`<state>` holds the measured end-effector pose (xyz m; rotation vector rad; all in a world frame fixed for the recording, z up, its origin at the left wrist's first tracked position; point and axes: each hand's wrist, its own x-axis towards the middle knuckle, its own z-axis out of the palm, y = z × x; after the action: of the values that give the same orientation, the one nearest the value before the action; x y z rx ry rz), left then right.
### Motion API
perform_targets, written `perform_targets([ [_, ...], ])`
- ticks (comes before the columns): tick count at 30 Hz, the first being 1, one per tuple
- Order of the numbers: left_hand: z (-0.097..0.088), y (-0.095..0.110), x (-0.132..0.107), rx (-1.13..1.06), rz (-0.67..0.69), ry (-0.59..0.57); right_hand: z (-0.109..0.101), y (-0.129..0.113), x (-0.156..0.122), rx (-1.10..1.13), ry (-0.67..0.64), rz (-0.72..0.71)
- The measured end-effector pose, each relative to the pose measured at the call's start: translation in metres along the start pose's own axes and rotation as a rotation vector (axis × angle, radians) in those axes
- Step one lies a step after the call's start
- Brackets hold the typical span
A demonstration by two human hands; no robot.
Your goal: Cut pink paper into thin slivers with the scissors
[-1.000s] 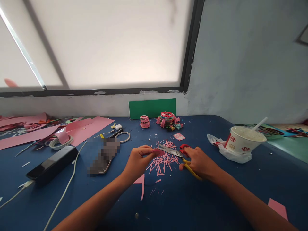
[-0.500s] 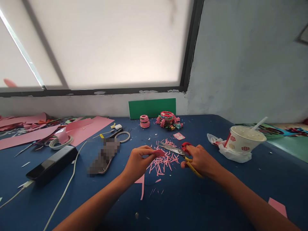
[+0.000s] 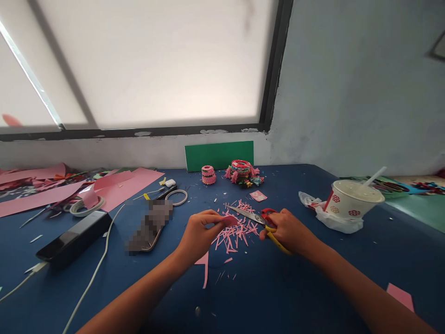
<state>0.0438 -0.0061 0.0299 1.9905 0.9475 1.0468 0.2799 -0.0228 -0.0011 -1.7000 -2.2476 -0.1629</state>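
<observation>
Between its thumb and fingers my left hand point(image 3: 201, 232) pinches a small piece of pink paper point(image 3: 230, 221). My right hand point(image 3: 290, 229) is wrapped round the handles of a pair of scissors point(image 3: 248, 213), one handle red and one yellow. The blades point left, just above and beside the paper, and look closed or nearly so. Beneath both lies a loose heap of thin pink paper strips point(image 3: 231, 241) on the dark blue table. A larger pink paper scrap point(image 3: 206, 273) lies partly hidden under my left wrist.
Left of my hands are a phone point(image 3: 149, 227), a black power bank point(image 3: 74, 235) with a white cable, tape rolls point(image 3: 176, 198) and pink sheets point(image 3: 128, 185). Folded-paper ornaments point(image 3: 241, 172) stand before a green board point(image 3: 219, 156). A cup with a straw point(image 3: 354, 200) stands right.
The scissors have closed, the handles drawing together as the fingers of my right hand squeeze. My left hand and the pink paper stay almost in place.
</observation>
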Motion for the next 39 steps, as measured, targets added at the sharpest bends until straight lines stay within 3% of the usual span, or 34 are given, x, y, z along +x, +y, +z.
perform_targets([
  [9, -0.001, 0.0, 0.0, -0.02, -0.009, 0.01, -0.005, 0.002, -0.002, 0.07, -0.073, 0.058],
  [17, 0.0, 0.002, 0.0, -0.03, -0.011, -0.002, -0.005, -0.002, -0.002, 0.017, -0.049, -0.004],
  [20, 0.0, 0.003, 0.0, -0.07, -0.038, 0.004, -0.004, 0.002, -0.001, 0.066, -0.028, 0.035],
  [24, -0.002, 0.003, 0.001, -0.141, -0.061, 0.068, 0.0, 0.009, 0.001, 0.142, -0.073, 0.123],
  [29, -0.003, 0.005, 0.002, -0.187, -0.1, 0.165, 0.002, 0.004, 0.0, 0.157, -0.164, 0.129],
  [39, -0.002, 0.007, 0.001, -0.202, -0.077, 0.176, 0.001, -0.012, -0.003, 0.059, -0.146, 0.111],
])
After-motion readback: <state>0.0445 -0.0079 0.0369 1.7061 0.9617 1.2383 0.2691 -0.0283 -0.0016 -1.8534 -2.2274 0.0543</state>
